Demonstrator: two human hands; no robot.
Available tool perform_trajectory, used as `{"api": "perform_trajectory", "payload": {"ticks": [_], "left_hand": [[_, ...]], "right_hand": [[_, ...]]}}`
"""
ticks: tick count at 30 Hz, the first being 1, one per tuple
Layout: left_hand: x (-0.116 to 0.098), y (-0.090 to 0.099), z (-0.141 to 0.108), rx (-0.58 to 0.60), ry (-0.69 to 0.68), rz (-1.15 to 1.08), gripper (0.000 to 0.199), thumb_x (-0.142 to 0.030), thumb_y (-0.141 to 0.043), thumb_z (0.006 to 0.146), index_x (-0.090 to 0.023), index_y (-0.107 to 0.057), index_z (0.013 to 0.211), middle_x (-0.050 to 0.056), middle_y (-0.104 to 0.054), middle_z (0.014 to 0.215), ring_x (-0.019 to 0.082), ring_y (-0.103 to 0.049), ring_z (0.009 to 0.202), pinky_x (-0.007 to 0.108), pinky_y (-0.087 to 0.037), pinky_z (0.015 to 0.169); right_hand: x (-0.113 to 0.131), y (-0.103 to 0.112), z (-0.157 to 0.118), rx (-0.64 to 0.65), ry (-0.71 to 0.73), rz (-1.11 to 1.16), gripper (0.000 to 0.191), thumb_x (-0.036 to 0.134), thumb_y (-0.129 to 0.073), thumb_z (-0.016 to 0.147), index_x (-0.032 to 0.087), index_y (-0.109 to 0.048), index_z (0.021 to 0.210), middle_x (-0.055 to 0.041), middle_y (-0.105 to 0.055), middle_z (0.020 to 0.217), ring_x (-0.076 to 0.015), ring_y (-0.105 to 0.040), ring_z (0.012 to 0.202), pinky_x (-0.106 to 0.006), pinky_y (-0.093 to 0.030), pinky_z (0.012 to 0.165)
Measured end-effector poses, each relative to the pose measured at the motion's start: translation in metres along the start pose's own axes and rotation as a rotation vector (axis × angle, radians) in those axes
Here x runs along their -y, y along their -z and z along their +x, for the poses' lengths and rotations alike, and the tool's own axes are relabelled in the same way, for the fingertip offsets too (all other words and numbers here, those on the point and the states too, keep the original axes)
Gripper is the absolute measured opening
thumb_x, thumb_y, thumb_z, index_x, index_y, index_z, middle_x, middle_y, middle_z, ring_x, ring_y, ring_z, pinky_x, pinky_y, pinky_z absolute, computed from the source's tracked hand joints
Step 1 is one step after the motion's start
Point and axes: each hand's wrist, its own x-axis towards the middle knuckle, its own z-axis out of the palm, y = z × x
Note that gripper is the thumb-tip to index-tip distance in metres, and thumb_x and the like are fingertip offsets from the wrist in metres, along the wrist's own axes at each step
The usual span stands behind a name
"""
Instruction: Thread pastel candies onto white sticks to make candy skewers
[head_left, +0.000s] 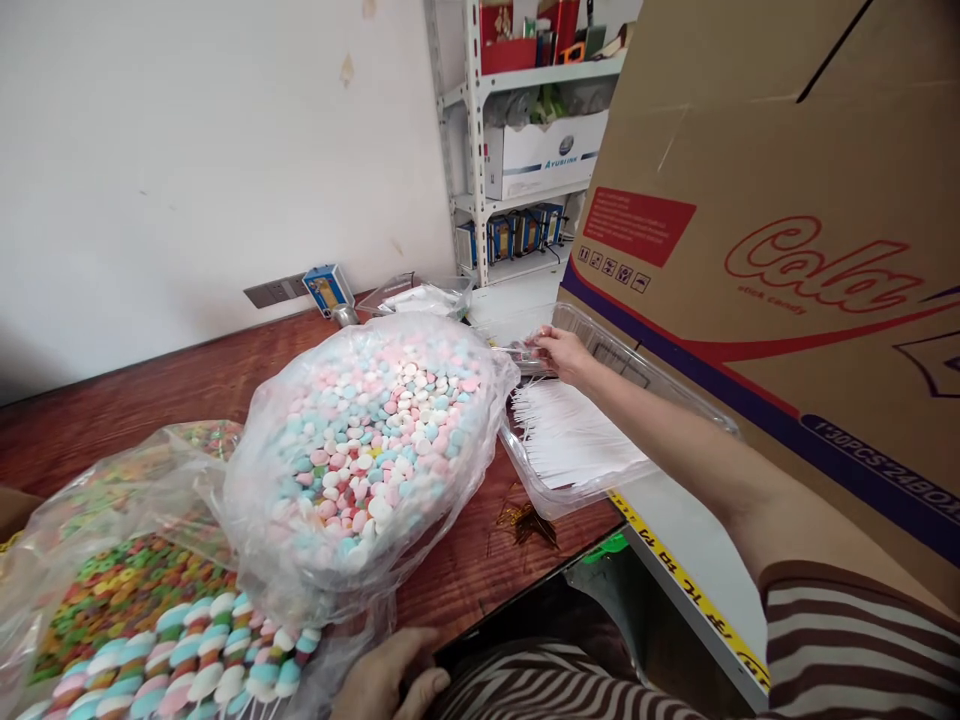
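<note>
My right hand [564,352] reaches over a clear plastic tray [551,500], its fingers pinched together at the far left part. What they grip, if anything, is too small to make out; shiny clear plastic lies around the fingertips. White sticks [570,435] fill the near part of that tray. At the bottom edge, my left hand [394,680] rests low by the table's front edge, thumb apart from the fingers and nothing visible in it. Beside it lie candy skewers [187,655] of pastel and coloured pieces on white sticks.
A plastic-lined heap of pastel candies [382,430] stands mid-table, with a bag of coloured ring candies [135,590] to its left. Gold twist ties [529,525] lie near the table edge. A large cardboard box [787,200] rises at right; a metal shelf [480,120] stands behind.
</note>
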Motion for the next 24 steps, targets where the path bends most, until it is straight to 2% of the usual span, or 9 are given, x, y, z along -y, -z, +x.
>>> {"api": "perform_trajectory", "payload": {"ticks": [3, 6, 8, 10, 12, 14, 18, 20, 24], "left_hand": [[-0.024, 0.003, 0.015, 0.107, -0.112, -0.081, 0.024, -0.039, -0.063, 0.091, -0.029, -0.076, 0.110, 0.004, -0.078, 0.098, 0.022, -0.072, 0.087, 0.030, -0.058, 0.080], [-0.046, 0.010, 0.027, -0.048, -0.153, -0.229, 0.029, -0.044, -0.061, 0.093, -0.025, -0.077, 0.107, 0.008, -0.078, 0.104, 0.024, -0.072, 0.097, 0.033, -0.056, 0.087], [-0.055, 0.015, 0.036, -0.259, -0.145, -0.379, 0.038, -0.048, -0.062, 0.093, -0.024, -0.075, 0.118, 0.011, -0.074, 0.122, 0.027, -0.067, 0.115, 0.038, -0.052, 0.101], [-0.059, 0.020, 0.045, -0.430, -0.133, -0.549, 0.050, -0.054, -0.060, 0.093, -0.023, -0.069, 0.132, 0.012, -0.065, 0.140, 0.029, -0.058, 0.132, 0.042, -0.045, 0.112], [-0.061, 0.024, 0.052, -0.447, -0.153, -0.752, 0.054, -0.060, -0.055, 0.095, -0.023, -0.070, 0.132, 0.012, -0.063, 0.144, 0.029, -0.053, 0.138, 0.043, -0.043, 0.114], [-0.063, 0.026, 0.053, -0.378, -0.172, -0.940, 0.054, -0.062, -0.059, 0.091, -0.022, -0.075, 0.123, 0.012, -0.068, 0.137, 0.030, -0.058, 0.132, 0.042, -0.047, 0.110], [-0.062, 0.026, 0.042, -0.494, -0.076, -1.006, 0.029, -0.044, -0.082, 0.078, -0.019, -0.081, 0.093, 0.007, -0.079, 0.097, 0.021, -0.071, 0.089, 0.032, -0.056, 0.083], [-0.057, 0.024, 0.030, -0.564, -0.014, -0.952, 0.021, -0.039, -0.081, 0.081, -0.019, -0.078, 0.085, 0.004, -0.077, 0.083, 0.017, -0.068, 0.077, 0.029, -0.055, 0.077], [-0.038, 0.024, 0.008, -0.644, 0.069, -0.706, 0.018, -0.036, -0.080, 0.081, -0.019, -0.077, 0.082, 0.003, -0.076, 0.083, 0.018, -0.068, 0.080, 0.028, -0.052, 0.077]], "right_hand": [[0.025, 0.004, -0.018, -0.007, 0.029, 0.232, 0.022, 0.029, -0.070, 0.092, 0.019, -0.054, 0.080, 0.0023, -0.066, 0.072, -0.0083, -0.061, 0.056, -0.017, -0.045, 0.046], [0.054, 0.002, -0.048, 0.103, 0.075, 0.388, 0.028, 0.033, -0.078, 0.082, 0.021, -0.054, 0.077, 0.0014, -0.069, 0.075, -0.0097, -0.063, 0.057, -0.018, -0.046, 0.046], [0.067, -0.008, -0.084, 0.250, 0.096, 0.436, 0.029, 0.038, -0.084, 0.076, 0.020, -0.061, 0.081, -0.0009, -0.072, 0.078, -0.0121, -0.064, 0.059, -0.021, -0.049, 0.047], [0.072, -0.024, -0.129, 0.531, 0.123, 0.463, 0.034, 0.048, -0.085, 0.074, 0.019, -0.068, 0.084, -0.0012, -0.069, 0.067, -0.0132, -0.060, 0.053, -0.023, -0.046, 0.045], [0.070, -0.043, -0.176, 0.799, 0.171, 0.414, 0.032, 0.051, -0.079, 0.081, 0.020, -0.073, 0.087, -0.0004, -0.068, 0.065, -0.0124, -0.056, 0.051, -0.023, -0.045, 0.046], [0.062, -0.063, -0.216, 0.879, 0.265, 0.313, 0.026, 0.047, -0.072, 0.090, 0.021, -0.076, 0.089, -0.0003, -0.069, 0.070, -0.0137, -0.060, 0.060, -0.025, -0.050, 0.057], [0.043, -0.094, -0.256, 0.964, 0.418, 0.251, 0.025, 0.043, -0.066, 0.094, 0.023, -0.079, 0.101, -0.0033, -0.075, 0.098, -0.0210, -0.067, 0.093, -0.034, -0.054, 0.087], [0.034, -0.104, -0.259, 1.005, 0.343, 0.219, 0.028, 0.042, -0.062, 0.096, 0.023, -0.079, 0.106, -0.0030, -0.076, 0.101, -0.0223, -0.067, 0.096, -0.035, -0.053, 0.090], [0.026, -0.115, -0.257, 1.021, 0.136, 0.232, 0.032, 0.043, -0.055, 0.099, 0.023, -0.078, 0.109, -0.0046, -0.076, 0.109, -0.0238, -0.066, 0.107, -0.035, -0.051, 0.093]]}}
